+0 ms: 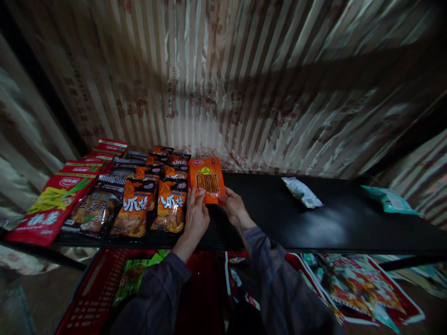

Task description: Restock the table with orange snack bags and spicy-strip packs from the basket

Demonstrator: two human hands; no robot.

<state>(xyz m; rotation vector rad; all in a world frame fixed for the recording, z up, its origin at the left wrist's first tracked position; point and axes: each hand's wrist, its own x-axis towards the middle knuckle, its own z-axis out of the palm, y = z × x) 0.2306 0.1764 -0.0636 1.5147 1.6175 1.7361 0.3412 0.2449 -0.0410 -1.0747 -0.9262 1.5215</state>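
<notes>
On my feed, the orange packet [207, 179] is face-on towards the rear edge of the black shelf [265, 209], left of its middle. I have its lower left part in my left hand [196, 217], fingers nearly closed, and its lower right corner pinched between the thumb and curled fingers of my right hand [235, 207]. I can't tell whether its base bears on the shelf.

Just left of it, the orange-and-black bags [171, 204] run in two columns from the front edge to the rear. Beside those I see the dark bags [94, 209], then the red bags [52, 204] at the left end, reaching the front left corner. On the right half, the white packet [302, 192] lies towards the rear edge and the teal packet [391, 200] near the right end, well apart.

Below the front edge are the red basket [87, 298] with a green packet [131, 279] and, to the right, bags [363, 284] in red-and-white trays [414, 309].
</notes>
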